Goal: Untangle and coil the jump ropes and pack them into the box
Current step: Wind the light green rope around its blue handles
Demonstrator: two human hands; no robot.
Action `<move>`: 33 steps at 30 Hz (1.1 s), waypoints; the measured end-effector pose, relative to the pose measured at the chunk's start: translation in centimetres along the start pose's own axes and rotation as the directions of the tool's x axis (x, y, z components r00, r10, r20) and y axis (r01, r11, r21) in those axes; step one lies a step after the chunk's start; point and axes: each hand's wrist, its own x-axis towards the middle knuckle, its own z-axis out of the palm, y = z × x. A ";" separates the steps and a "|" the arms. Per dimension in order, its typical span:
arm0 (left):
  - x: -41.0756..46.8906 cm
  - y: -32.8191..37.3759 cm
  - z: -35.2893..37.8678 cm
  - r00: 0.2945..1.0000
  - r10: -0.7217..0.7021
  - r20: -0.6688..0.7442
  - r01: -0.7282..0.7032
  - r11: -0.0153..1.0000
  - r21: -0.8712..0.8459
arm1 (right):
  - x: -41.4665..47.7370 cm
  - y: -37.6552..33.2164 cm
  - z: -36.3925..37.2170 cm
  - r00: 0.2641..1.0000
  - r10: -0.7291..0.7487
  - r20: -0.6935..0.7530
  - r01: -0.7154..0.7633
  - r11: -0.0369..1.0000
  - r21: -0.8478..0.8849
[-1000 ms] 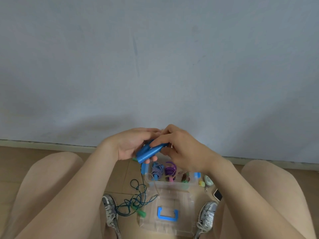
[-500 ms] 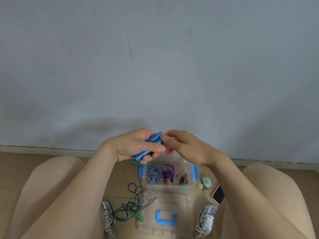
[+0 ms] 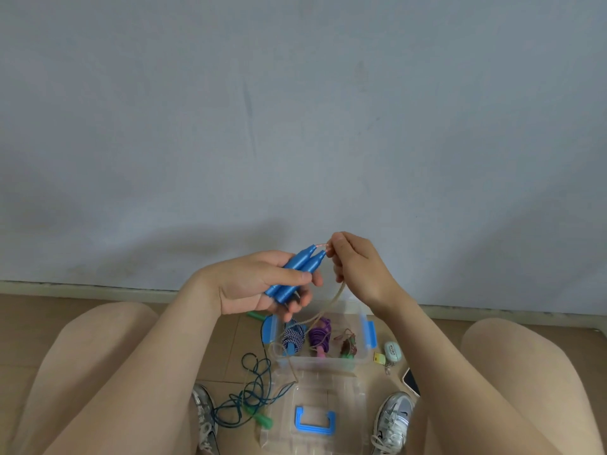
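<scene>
My left hand (image 3: pixel 259 285) is curled round the 2 blue handles (image 3: pixel 295 274), which I hold side by side with their tips pointing up and away. That way both ends of this jump rope start from 1 place and the coil should wind evenly. My right hand (image 3: pixel 358 267) pinches the pale cord (image 3: pixel 328 307) between thumb and forefinger, just past the handle tips. I judge this to be the start of the winding.

The slack hangs down in a loop toward the clear box (image 3: pixel 328 362) on the floor between my feet. In the box lie 3 bundles: a blue-and-white rope (image 3: pixel 294 336), a purple rope (image 3: pixel 318 334) and a darker bundle (image 3: pixel 348 346) I cannot make out. The lid (image 3: pixel 345 389) lies nearer me, off the box so it stays open for packing. A teal rope (image 3: pixel 253 394) with green handles lies tangled beside the lid, not yet coiled.
</scene>
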 end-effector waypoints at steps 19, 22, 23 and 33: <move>3.0 -4.0 0.4 0.908 0.216 -0.358 0.282 0.315 0.906 | -2.9 0.5 3.9 0.957 -0.082 0.279 0.274 0.573 -0.772; 3.3 -4.5 0.6 0.926 0.173 -0.336 0.298 0.216 0.930 | -2.5 0.9 2.6 0.926 -0.069 0.372 0.339 0.591 -0.732; 3.3 -4.5 0.8 0.932 0.167 -0.322 0.288 0.198 0.937 | -2.1 0.9 2.1 0.926 -0.090 0.367 0.348 0.583 -0.735; 2.6 -3.3 0.9 0.956 0.241 -0.168 0.096 0.284 0.954 | -0.1 0.3 -2.5 0.962 0.002 0.273 0.035 0.990 -0.133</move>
